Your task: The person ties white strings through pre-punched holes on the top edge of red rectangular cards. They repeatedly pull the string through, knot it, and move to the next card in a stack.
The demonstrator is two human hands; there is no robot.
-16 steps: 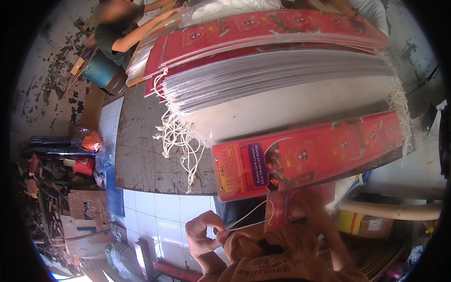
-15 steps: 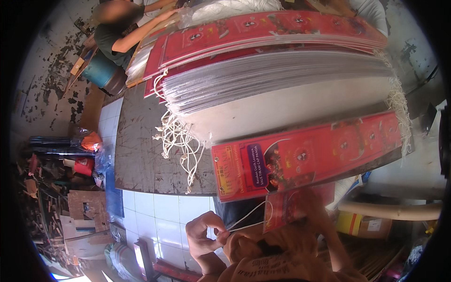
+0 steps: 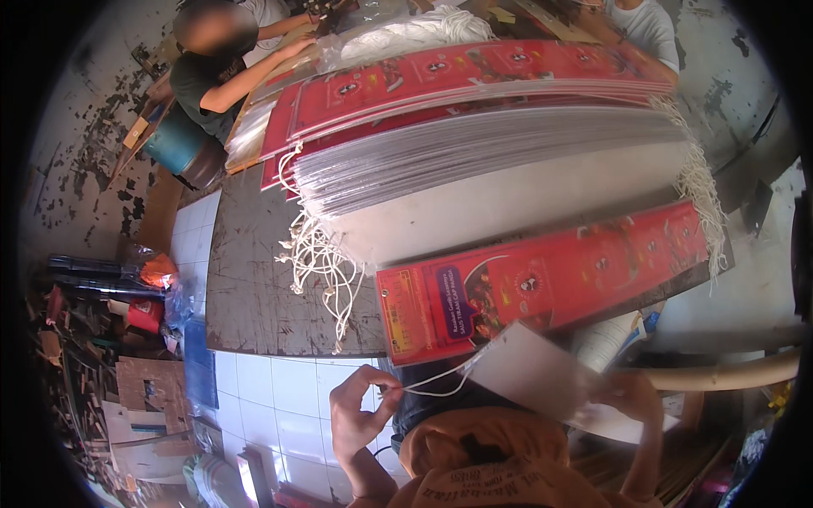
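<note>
My left hand (image 3: 362, 408) pinches the end of a white cord (image 3: 440, 381) between thumb and fingers. The cord loops to the near end of a stiff panel (image 3: 533, 370), which shows its plain whitish side. At the panel's other end, my right hand (image 3: 625, 398) grips it, slightly blurred. On the table edge just beyond my hands lies a long red printed panel (image 3: 542, 284). Behind it leans a thick row of similar panels (image 3: 508, 182), plain side facing me, with knotted white cords (image 3: 326, 262) hanging from the left end and more from the right.
More red panels (image 3: 474, 68) lie stacked farther back on the dark scratched table (image 3: 254, 254). White cord (image 3: 415, 34) is heaped behind them. Two people are at the far side, one in a dark shirt (image 3: 203, 72). Scrap wood and cardboard (image 3: 152, 381) crowd the left floor.
The panel in my right hand has turned over from its red side to its whitish side. My right hand has moved right; my left hand keeps its pinch on the cord.
</note>
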